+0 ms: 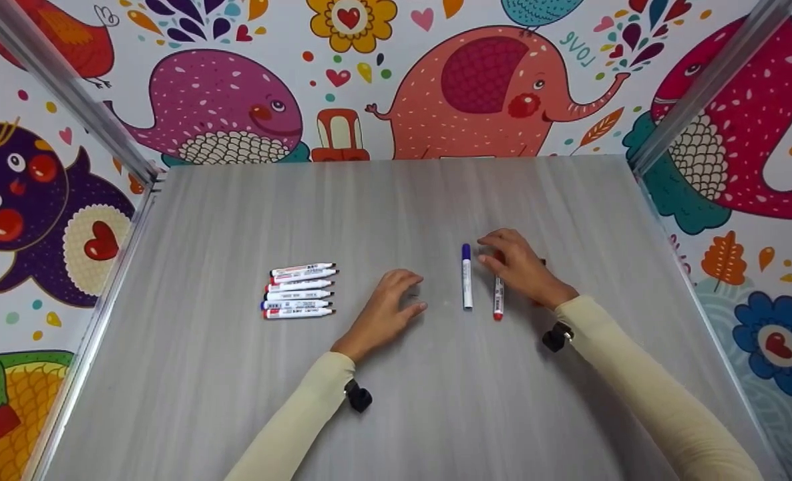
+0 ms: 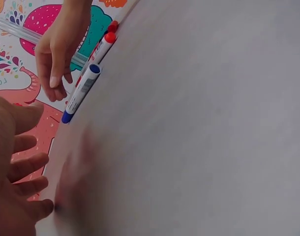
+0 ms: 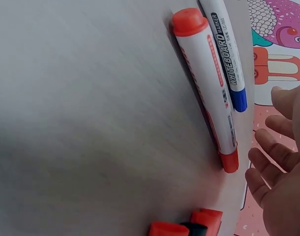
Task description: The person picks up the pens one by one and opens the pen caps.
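My left hand [image 1: 384, 314] hovers over the middle of the table, fingers spread and loosely bent, holding nothing. To its right lies a whiteboard marker with a blue cap [image 1: 467, 277], white-bodied and pointing away. My right hand [image 1: 521, 267] is held above a red-capped marker [image 1: 498, 297], hiding its far part in the head view. In the right wrist view the right fingers [image 3: 268, 167] are apart from the red marker [image 3: 209, 88] and the blue one [image 3: 231, 54]. Red and black cap-like pieces [image 3: 169, 229] show at that view's bottom edge, partly cut off.
Left of my left hand, several white markers [image 1: 300, 294] lie side by side in a row, their dark bare tips pointing right. The grey table [image 1: 369, 214] is bordered by metal rails and walls printed with cartoon animals.
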Demonstrator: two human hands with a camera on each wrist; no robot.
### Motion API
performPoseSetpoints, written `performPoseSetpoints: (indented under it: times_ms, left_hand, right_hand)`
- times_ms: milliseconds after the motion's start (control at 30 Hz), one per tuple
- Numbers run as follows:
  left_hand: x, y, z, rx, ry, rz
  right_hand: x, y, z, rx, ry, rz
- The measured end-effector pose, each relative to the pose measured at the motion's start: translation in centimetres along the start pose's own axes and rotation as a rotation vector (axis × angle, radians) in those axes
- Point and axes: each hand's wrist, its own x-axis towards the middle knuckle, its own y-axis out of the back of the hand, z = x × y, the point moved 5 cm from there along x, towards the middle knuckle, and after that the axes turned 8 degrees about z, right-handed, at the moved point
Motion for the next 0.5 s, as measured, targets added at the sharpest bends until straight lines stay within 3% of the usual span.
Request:
performPoseSetpoints:
  times_ms: [300, 500]
  left_hand:
    - [0.6, -2.2, 0.4, -0.040, 0.038, -0.018]
    - [0.7, -3.6, -1.0, -0.071, -0.046, 0.048]
  right_hand:
    - [0.0, -0.9, 0.7, 0.028, -0.076, -0.041]
    - [0.4, -1.4, 0.9, 0.054, -0.045, -0.053]
